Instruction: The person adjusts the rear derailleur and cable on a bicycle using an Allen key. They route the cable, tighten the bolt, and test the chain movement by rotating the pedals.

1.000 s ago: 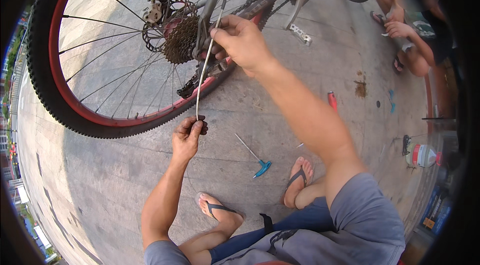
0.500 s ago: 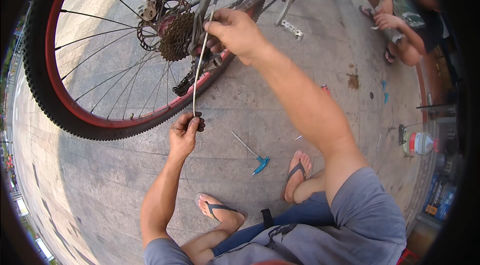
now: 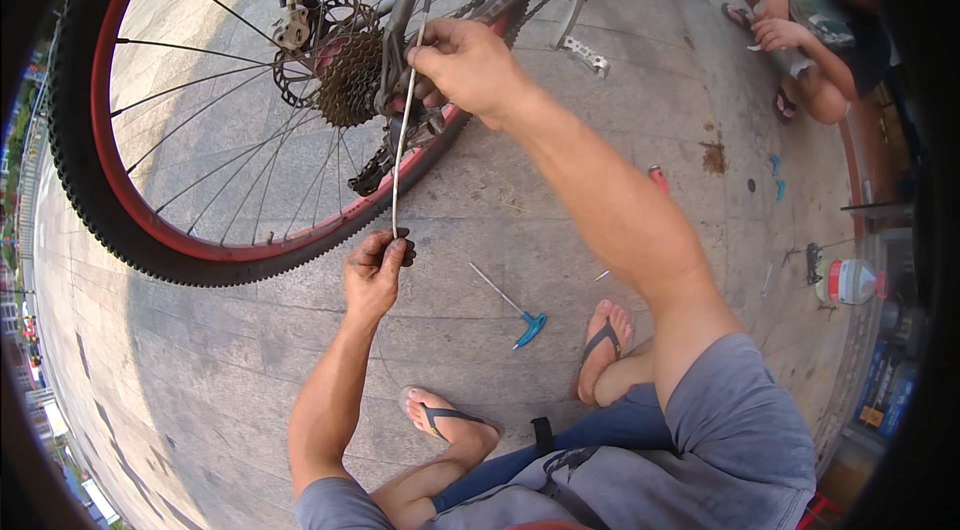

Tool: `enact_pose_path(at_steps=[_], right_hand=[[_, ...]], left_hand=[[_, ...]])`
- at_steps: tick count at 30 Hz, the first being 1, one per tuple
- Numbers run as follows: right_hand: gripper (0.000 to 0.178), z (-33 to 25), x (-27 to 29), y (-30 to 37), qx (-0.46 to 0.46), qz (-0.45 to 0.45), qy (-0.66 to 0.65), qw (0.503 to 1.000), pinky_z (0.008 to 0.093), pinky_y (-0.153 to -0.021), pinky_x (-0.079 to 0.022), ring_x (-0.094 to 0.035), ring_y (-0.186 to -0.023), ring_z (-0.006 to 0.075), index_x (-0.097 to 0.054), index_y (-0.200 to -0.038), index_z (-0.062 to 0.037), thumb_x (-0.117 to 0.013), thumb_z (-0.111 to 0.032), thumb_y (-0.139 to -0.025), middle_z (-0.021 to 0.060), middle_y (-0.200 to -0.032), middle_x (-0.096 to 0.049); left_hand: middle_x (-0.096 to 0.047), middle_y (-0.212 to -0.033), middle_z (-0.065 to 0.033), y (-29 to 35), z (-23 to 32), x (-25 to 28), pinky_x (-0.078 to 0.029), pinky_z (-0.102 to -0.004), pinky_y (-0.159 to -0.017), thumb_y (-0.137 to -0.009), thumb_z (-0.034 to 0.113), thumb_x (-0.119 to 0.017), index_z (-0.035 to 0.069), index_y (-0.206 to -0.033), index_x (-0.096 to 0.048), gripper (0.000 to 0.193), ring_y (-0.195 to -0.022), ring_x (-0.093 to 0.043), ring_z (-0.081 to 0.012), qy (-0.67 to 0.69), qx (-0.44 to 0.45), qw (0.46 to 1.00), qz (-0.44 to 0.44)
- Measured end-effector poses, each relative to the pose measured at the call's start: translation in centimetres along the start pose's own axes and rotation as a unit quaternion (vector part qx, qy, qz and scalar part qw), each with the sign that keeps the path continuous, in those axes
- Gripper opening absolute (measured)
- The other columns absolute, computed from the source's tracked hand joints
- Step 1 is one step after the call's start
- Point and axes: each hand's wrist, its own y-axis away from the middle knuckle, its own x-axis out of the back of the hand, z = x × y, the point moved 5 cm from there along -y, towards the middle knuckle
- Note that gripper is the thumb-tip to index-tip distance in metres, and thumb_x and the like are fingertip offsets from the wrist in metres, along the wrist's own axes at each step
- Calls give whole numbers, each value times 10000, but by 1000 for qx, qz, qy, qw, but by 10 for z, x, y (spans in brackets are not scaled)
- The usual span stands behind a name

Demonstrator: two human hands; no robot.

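A thin pale cable housing [image 3: 402, 145] stretches between my two hands, in front of the bicycle's rear wheel [image 3: 110, 200]. My left hand [image 3: 375, 273] pinches its lower end between thumb and fingers. Higher up, beside the rear cassette [image 3: 351, 80], my right hand [image 3: 465, 65] is closed on its upper part. Just below that hand hangs the rear derailleur [image 3: 375, 170], partly covered by the cable housing. The grey bicycle frame [image 3: 408, 0] runs up behind my right hand.
A blue T-handle hex key [image 3: 530, 328] lies on the paved ground by my feet. A red-handled tool [image 3: 658, 179] is partly behind my right forearm. Another person [image 3: 815, 40] sits at the far right. A clear bottle [image 3: 850, 282] stands near a shelf at right.
The whole view has shifted slightly. Both hands keep their hold on the cable housing, with hardly any movement against the bicycle. More of the red-handled tool shows beside my right forearm.
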Motion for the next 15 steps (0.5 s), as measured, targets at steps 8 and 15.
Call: enact_pose_path(at_steps=[8,15], right_hand=[[193,-6,-3,4,10,25,15,1000,251,-528,-492,-580,-637,103,-604,-995,17,-558,-130,-879,54,-760,-629],[172,1,1,5,17,29,18,999,249,-519,-482,-568,-615,94,-600,-988,12,-555,-115,-882,47,-740,-616]], left_hand=[[-634,-817,-62,-3,3,-7,-516,-254,-663,-925,131,-590,-42,-1033,-608,204,-720,-605,-116,-15,-2,1000,10],[-645,-824,-69,-4,-4,-4,-510,-266,-677,-936,152,-571,-22,-1062,-602,217,-732,-607,-127,-43,-2,999,-2]])
